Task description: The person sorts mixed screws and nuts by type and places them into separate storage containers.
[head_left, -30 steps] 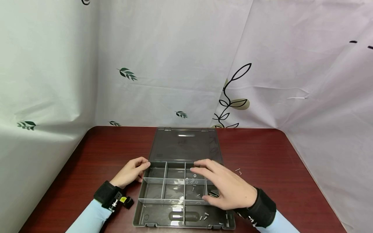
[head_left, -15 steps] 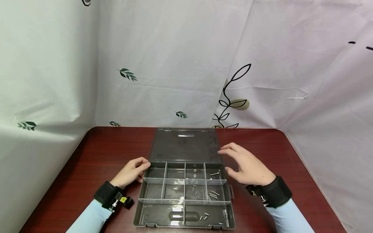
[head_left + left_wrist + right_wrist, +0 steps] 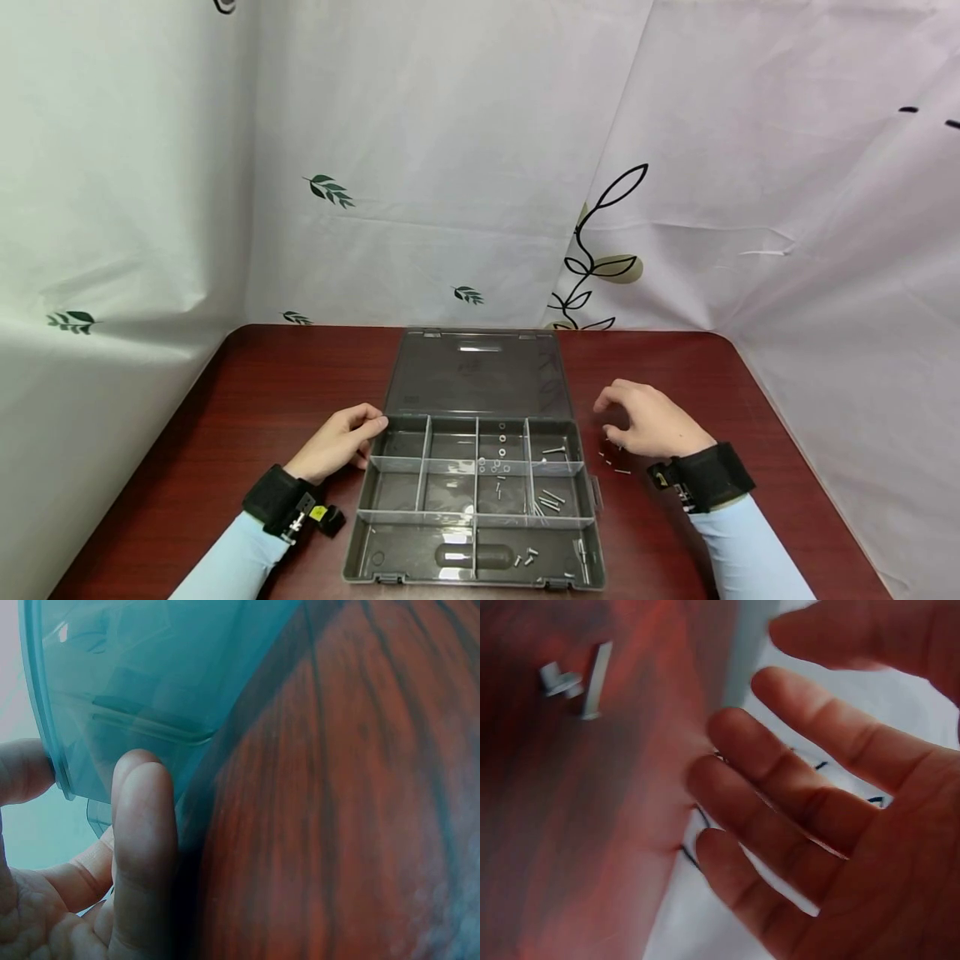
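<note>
A dark translucent compartment box (image 3: 446, 533) lies on the table, lid (image 3: 476, 375) folded back. My left hand (image 3: 337, 443) holds its left wall near the far corner; in the left wrist view, thumb and fingers (image 3: 144, 840) are at that wall (image 3: 172, 667). To the box's right, my right hand (image 3: 656, 419) hovers over the table, fingers loosely bent. In the right wrist view this hand (image 3: 840, 787) shows a bare palm, with a screw (image 3: 596, 682) and another small metal piece beyond. Several small screws (image 3: 622, 472) lie below it in the head view.
Small rings, nuts or washers (image 3: 502, 452), lie in one far compartment and along its divider. Screws (image 3: 553, 497) lie in compartments on the box's right side. The red-brown table (image 3: 300, 375) is backed by hanging white patterned cloth (image 3: 420, 167).
My right hand has moved from over the box's right compartments to the table on the right, over the loose screws, its fingers now more bent. My left hand has stayed put.
</note>
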A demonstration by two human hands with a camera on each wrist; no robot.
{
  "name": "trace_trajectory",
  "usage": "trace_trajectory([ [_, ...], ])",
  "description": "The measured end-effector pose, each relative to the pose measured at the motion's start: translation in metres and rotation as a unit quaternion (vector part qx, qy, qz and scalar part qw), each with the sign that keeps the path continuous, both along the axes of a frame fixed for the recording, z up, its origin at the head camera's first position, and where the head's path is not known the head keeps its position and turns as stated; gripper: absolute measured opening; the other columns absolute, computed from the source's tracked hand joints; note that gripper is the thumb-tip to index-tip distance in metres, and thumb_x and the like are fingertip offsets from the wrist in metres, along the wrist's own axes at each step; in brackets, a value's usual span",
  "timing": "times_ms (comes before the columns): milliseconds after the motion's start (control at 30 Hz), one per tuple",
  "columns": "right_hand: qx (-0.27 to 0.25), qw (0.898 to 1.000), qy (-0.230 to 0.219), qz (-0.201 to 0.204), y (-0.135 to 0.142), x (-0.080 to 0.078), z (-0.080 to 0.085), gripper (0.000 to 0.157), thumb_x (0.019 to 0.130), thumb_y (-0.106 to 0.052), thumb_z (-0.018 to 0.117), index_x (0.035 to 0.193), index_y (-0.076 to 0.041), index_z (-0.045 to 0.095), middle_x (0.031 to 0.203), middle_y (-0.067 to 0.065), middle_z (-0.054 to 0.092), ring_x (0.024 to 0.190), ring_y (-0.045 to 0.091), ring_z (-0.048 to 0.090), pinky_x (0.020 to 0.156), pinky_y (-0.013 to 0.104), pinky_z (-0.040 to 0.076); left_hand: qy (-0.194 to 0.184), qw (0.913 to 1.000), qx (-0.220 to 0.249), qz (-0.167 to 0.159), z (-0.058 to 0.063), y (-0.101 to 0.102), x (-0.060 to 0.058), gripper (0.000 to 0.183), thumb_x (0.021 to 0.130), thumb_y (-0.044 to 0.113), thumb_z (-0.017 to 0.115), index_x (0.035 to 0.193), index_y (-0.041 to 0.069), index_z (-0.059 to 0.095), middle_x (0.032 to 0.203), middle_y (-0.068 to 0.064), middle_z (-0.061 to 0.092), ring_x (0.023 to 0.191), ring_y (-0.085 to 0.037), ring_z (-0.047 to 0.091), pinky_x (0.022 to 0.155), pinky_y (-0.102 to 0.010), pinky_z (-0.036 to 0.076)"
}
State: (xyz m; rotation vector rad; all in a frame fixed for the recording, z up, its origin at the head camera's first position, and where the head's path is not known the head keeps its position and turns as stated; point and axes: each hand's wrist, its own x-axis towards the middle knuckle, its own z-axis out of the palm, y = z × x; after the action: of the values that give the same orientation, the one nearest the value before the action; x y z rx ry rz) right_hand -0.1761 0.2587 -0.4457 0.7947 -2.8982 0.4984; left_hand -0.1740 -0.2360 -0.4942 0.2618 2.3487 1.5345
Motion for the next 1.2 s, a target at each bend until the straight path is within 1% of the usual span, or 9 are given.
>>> trace_trajectory([
  [100, 0.028, 0.999, -0.04, -0.017, 0.002, -0.001, -0.005, 0.02, 0.074, -0.015, 0.076, 0.091, -0.02, 0.065, 0.088, -0.007, 0.056, 0.077, 0.011, 0.052, 0.071, 0.033, 0.048, 0.003, 1.0, 0.001, -0.005, 0.0, 0.0, 0.0, 0.051, 0.099, 0.045, 0.055, 0.12, -0.001, 0.057, 0.082, -0.013, 0.051, 0.064, -0.023, 0.056, 0.059, -0.039, 0.056],
  [200, 0.043, 0.997, -0.061, -0.025, 0.003, -0.002, -0.01, 0.021, 0.071, -0.013, 0.075, 0.085, -0.02, 0.061, 0.081, -0.007, 0.052, 0.072, 0.011, 0.046, 0.066, 0.031, 0.044, 0.001, 1.0, 0.001, 0.0, -0.001, 0.001, -0.001, 0.051, 0.099, 0.046, 0.055, 0.119, 0.0, 0.058, 0.082, -0.012, 0.051, 0.063, -0.023, 0.056, 0.059, -0.039, 0.056],
  [333, 0.044, 0.997, -0.062, -0.026, 0.001, -0.005, -0.015, 0.023, 0.068, -0.01, 0.075, 0.079, -0.02, 0.057, 0.074, -0.007, 0.049, 0.069, 0.01, 0.044, 0.064, 0.03, 0.041, -0.002, 1.0, 0.0, 0.007, -0.001, 0.002, -0.002, 0.049, 0.098, 0.047, 0.055, 0.117, 0.002, 0.058, 0.081, -0.012, 0.051, 0.063, -0.022, 0.057, 0.06, -0.039, 0.056],
  [400, 0.042, 0.997, -0.062, -0.031, 0.0, -0.006, -0.016, 0.022, 0.069, -0.008, 0.073, 0.074, -0.022, 0.056, 0.072, -0.009, 0.049, 0.066, 0.01, 0.044, 0.062, 0.029, 0.041, 0.003, 1.0, -0.001, 0.001, -0.001, 0.002, -0.002, 0.05, 0.099, 0.046, 0.054, 0.117, 0.0, 0.058, 0.081, -0.012, 0.051, 0.063, -0.022, 0.056, 0.059, -0.039, 0.056],
  [500, 0.04, 0.996, -0.064, -0.042, -0.002, -0.007, -0.016, 0.024, 0.07, -0.007, 0.071, 0.067, -0.024, 0.055, 0.067, -0.01, 0.049, 0.062, 0.01, 0.044, 0.059, 0.029, 0.04, 0.0, 1.0, 0.0, 0.005, 0.0, 0.001, -0.003, 0.05, 0.098, 0.047, 0.055, 0.118, 0.001, 0.058, 0.081, -0.012, 0.051, 0.063, -0.022, 0.056, 0.059, -0.038, 0.056],
  [667, 0.037, 0.997, -0.041, -0.05, -0.003, -0.01, -0.019, 0.026, 0.07, -0.007, 0.071, 0.062, -0.025, 0.054, 0.064, -0.011, 0.048, 0.059, 0.009, 0.043, 0.056, 0.028, 0.04, -0.002, 1.0, -0.001, 0.009, 0.001, 0.001, -0.003, 0.05, 0.098, 0.047, 0.056, 0.119, 0.002, 0.058, 0.081, -0.012, 0.052, 0.063, -0.022, 0.056, 0.06, -0.038, 0.056],
  [833, 0.052, 0.997, -0.01, -0.049, -0.004, -0.012, -0.026, 0.024, 0.064, -0.008, 0.07, 0.062, -0.023, 0.051, 0.065, -0.009, 0.045, 0.059, 0.01, 0.042, 0.057, 0.029, 0.039, 0.001, 1.0, -0.005, 0.004, 0.0, 0.0, -0.002, 0.049, 0.099, 0.048, 0.054, 0.119, 0.003, 0.058, 0.08, -0.012, 0.051, 0.064, -0.024, 0.056, 0.06, -0.039, 0.056],
  [933, 0.06, 0.997, 0.0, -0.047, -0.005, -0.012, -0.03, 0.022, 0.063, -0.01, 0.068, 0.062, -0.022, 0.05, 0.065, -0.008, 0.044, 0.058, 0.01, 0.042, 0.056, 0.029, 0.039, 0.003, 1.0, -0.007, 0.0, -0.002, -0.001, -0.001, 0.05, 0.099, 0.049, 0.053, 0.119, 0.003, 0.058, 0.081, -0.013, 0.051, 0.064, -0.025, 0.056, 0.06, -0.039, 0.056],
  [1200, 0.07, 0.996, 0.028, -0.053, -0.008, -0.011, -0.031, 0.02, 0.061, -0.012, 0.067, 0.061, -0.022, 0.049, 0.064, -0.009, 0.045, 0.057, 0.01, 0.043, 0.053, 0.031, 0.04, 0.002, 1.0, 0.002, -0.001, -0.003, -0.001, -0.001, 0.051, 0.099, 0.047, 0.055, 0.118, 0.0, 0.057, 0.08, -0.012, 0.05, 0.062, -0.024, 0.056, 0.059, -0.039, 0.056],
])
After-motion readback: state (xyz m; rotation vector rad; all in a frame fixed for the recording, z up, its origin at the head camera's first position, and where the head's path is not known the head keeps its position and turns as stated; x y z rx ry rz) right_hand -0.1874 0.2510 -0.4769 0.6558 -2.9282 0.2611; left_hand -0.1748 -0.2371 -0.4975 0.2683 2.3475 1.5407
